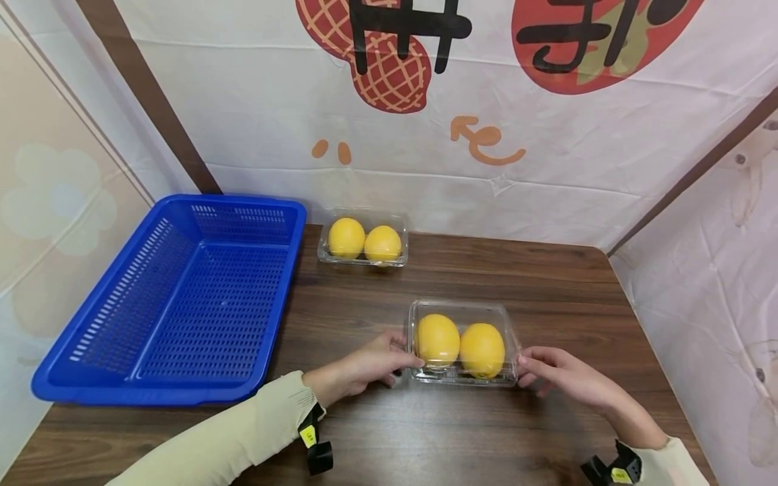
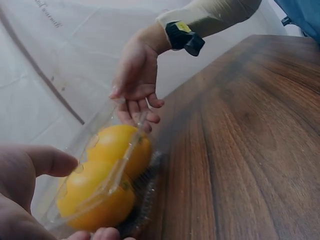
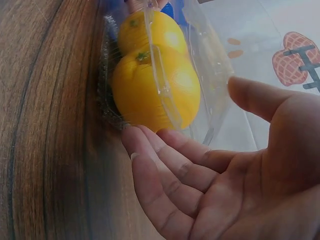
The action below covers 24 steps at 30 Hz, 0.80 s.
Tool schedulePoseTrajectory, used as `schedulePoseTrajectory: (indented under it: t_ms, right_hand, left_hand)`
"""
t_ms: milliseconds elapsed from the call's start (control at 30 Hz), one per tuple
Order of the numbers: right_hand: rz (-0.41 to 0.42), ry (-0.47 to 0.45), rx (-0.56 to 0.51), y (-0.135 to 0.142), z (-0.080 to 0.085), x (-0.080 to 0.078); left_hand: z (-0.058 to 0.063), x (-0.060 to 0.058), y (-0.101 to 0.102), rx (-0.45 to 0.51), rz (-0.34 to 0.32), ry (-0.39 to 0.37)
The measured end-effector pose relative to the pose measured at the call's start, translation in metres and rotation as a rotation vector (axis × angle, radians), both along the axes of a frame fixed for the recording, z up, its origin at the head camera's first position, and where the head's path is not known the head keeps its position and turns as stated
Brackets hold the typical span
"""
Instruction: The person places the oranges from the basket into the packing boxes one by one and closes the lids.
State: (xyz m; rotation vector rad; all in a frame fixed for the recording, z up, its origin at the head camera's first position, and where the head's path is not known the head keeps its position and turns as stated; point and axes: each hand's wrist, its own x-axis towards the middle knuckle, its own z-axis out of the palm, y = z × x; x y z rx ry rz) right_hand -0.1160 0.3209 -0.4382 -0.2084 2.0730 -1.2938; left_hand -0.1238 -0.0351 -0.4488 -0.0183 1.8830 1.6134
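A clear plastic clamshell box (image 1: pixel 457 373) with two yellow-orange fruits, which look like oranges (image 3: pixel 156 90), sits on the wooden table in front of me. My left hand (image 1: pixel 373 361) grips its left end, thumb over the front corner of the lid and fingers lower down, partly hidden by the box in the left wrist view. At the opposite end is my right hand (image 1: pixel 562 374), its thumb at the lid's edge and its loosely bent fingers (image 3: pixel 172 170) right by the base. The lid lies over the fruits.
A second clear box (image 1: pixel 362 262) with two similar fruits stands at the back by the printed cloth wall (image 1: pixel 261 135). To the left is a large blue plastic basket (image 1: pixel 225 304) with slotted sides. Brown wooden tabletop (image 1: pixel 547 283) surrounds the near box.
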Motion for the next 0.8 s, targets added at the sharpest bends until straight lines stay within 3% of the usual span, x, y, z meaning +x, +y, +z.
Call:
schedulePoseTrajectory:
  t_ms: [333,800]
  right_hand:
    - [0.021,-0.004,-0.038,-0.003,-0.007,-0.001]
    - [0.046,0.009,-0.064,-0.007,-0.013,-0.001]
  left_hand:
    - [-0.008,0.004,0.002,-0.069,-0.022,0.037]
    - [-0.011,0.003,-0.001,-0.073,-0.194,0.097]
